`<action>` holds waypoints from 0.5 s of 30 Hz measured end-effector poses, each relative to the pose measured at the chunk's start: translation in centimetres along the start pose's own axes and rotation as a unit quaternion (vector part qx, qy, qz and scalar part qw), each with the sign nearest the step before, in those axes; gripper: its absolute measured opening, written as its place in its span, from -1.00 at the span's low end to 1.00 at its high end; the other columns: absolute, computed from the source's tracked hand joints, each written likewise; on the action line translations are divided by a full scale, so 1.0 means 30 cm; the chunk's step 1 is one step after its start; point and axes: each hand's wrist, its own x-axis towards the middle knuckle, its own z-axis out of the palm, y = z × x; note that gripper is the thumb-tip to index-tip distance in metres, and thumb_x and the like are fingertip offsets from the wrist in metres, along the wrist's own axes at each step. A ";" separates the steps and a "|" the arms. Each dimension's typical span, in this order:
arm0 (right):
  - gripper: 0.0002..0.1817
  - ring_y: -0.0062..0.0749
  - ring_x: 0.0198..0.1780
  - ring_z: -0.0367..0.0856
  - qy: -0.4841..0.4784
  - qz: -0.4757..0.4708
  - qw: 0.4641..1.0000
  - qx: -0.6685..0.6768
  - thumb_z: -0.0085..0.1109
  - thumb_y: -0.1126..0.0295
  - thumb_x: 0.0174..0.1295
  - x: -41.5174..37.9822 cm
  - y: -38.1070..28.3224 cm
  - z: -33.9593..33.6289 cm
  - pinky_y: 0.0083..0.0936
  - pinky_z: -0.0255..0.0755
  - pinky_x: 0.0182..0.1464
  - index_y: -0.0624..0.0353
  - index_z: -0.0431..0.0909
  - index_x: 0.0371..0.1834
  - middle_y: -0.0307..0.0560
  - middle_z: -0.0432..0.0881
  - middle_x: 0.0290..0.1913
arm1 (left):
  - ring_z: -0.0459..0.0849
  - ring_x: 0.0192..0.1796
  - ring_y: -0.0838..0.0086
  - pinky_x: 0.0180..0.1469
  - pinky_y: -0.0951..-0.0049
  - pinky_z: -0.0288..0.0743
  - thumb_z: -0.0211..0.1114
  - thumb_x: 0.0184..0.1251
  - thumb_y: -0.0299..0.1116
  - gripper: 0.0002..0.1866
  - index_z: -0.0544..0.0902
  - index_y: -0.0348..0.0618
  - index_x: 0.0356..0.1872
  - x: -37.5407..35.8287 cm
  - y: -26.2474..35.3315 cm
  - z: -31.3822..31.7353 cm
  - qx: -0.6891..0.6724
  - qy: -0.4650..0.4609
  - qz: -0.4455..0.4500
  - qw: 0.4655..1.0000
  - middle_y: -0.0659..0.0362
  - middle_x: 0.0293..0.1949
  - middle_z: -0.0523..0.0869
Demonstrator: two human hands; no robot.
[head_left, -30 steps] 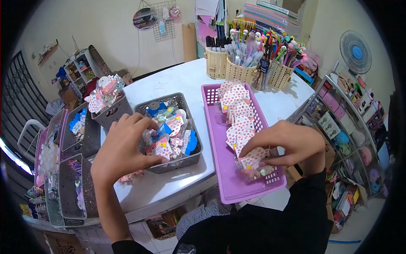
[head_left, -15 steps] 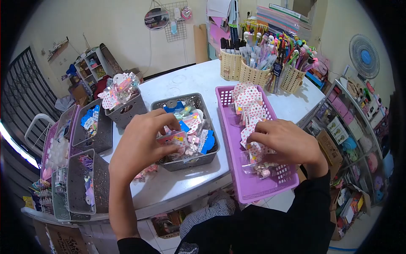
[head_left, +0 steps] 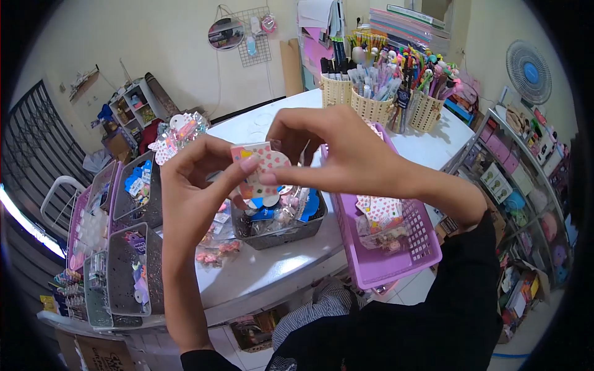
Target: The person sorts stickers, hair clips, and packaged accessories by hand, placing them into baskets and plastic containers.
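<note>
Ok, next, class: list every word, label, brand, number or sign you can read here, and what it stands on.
None can be quoted with certainty.
Brown cardboard box, lower left: large dark lettering, slanted and too unclear to read.
Blue-and-white packaged cards, left grey basket: markings too small.
White card with pink hearts, held up: no readable words.

2 hands (head_left: pixel 201 198) (head_left: pixel 346 154) raised together, thumbs and fingers pinched inward.

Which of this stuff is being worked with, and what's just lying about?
In use:
- heart card, in left hand and right hand
- gray basket beneath
- purple basket alongside

Lying about:
- pen baskets
- fan
- mirror
</note>
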 end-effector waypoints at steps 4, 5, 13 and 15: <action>-0.62 -0.63 -0.44 0.56 0.031 0.024 0.996 0.076 0.27 0.41 0.01 0.006 0.022 -0.010 -0.71 0.46 -0.41 0.24 0.44 -0.09 -0.18 0.57 -0.45 | 0.61 -0.44 0.60 -0.57 0.66 0.49 0.32 0.04 -0.49 -0.82 0.49 -0.34 -0.44 -0.005 -0.008 0.020 -0.023 -0.023 -0.005 0.999 0.15 -0.48 0.61; -0.61 -0.43 -0.39 0.65 0.083 0.005 0.995 0.060 0.30 0.40 -0.06 -0.004 0.017 -0.014 -0.60 0.52 -0.34 0.28 0.45 -0.15 -0.07 0.60 -0.50 | 0.61 -0.44 0.59 -0.58 0.65 0.51 0.32 0.05 -0.49 -0.82 0.48 -0.34 -0.44 -0.008 -0.010 0.029 -0.006 -0.017 0.005 1.000 0.15 -0.47 0.61; -0.72 -0.60 -0.44 0.60 0.068 0.027 0.996 0.055 0.23 0.49 -0.04 -0.100 -0.030 -0.056 -0.65 0.46 -0.38 0.21 0.50 -0.21 -0.16 0.62 -0.50 | 0.55 -0.37 0.62 -0.45 0.63 0.46 0.23 0.13 -0.46 -0.88 0.52 -0.31 -0.47 -0.040 -0.006 0.077 -0.008 -0.022 0.043 0.999 0.18 -0.44 0.58; -0.71 -0.61 -0.46 0.58 0.057 0.006 0.998 -0.013 0.27 0.54 -0.09 -0.139 -0.057 -0.104 -0.68 0.41 -0.41 0.22 0.53 -0.23 -0.17 0.62 -0.47 | 0.55 -0.37 0.57 -0.41 0.59 0.43 0.19 0.15 -0.43 -0.87 0.52 -0.31 -0.46 -0.028 -0.013 0.065 0.053 -0.008 0.055 0.997 0.16 -0.44 0.58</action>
